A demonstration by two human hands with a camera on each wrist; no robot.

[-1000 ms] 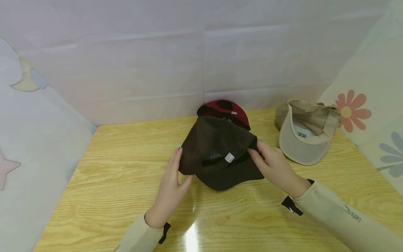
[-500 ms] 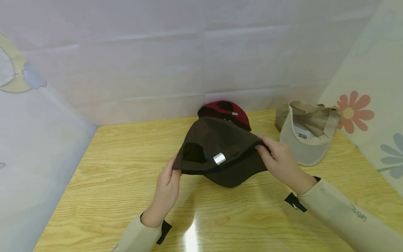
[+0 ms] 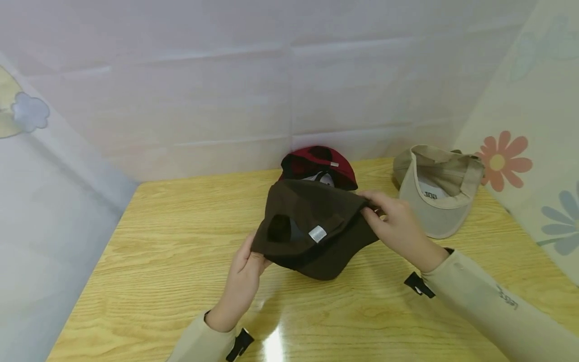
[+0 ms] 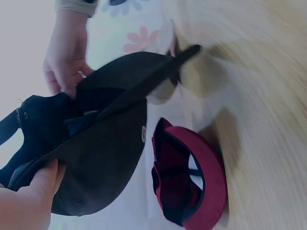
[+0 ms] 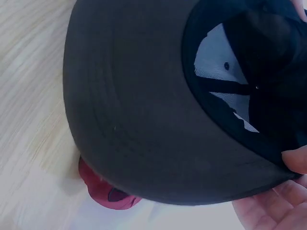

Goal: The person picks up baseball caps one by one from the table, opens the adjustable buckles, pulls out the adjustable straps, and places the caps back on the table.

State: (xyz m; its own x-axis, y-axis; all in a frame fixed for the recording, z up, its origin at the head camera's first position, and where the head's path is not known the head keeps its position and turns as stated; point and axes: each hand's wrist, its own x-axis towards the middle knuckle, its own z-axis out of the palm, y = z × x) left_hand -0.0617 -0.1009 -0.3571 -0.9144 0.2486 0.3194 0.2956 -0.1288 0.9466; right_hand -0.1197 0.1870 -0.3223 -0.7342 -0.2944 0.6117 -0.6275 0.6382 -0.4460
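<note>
A dark brown baseball cap [image 3: 289, 201] hangs between my two hands over the table. My left hand [image 3: 239, 284] pinches its left edge, thumb inside the rim in the left wrist view. On the other side, my right hand [image 3: 400, 231] pinches the edge where the brim meets the crown. The brim [image 5: 129, 110] fills much of the right wrist view, with the dark lining and a pale mesh panel showing beside it. A small silver tag [image 3: 317, 234] sits on the cap. Part of the left hand's fingers is hidden behind the cloth.
Behind the brown cap, a dark red cap [image 3: 345, 163] lies by the back wall, partly overlapped in the head view. At the right rear rests a beige cap [image 3: 434, 218], its inside facing up. Fabric walls enclose the wooden table [image 3: 172, 241] at back and sides.
My left hand went from lying against the cap's side to pinching its edge. The brown cap has tilted and come slightly nearer, so more of the red cap shows.
</note>
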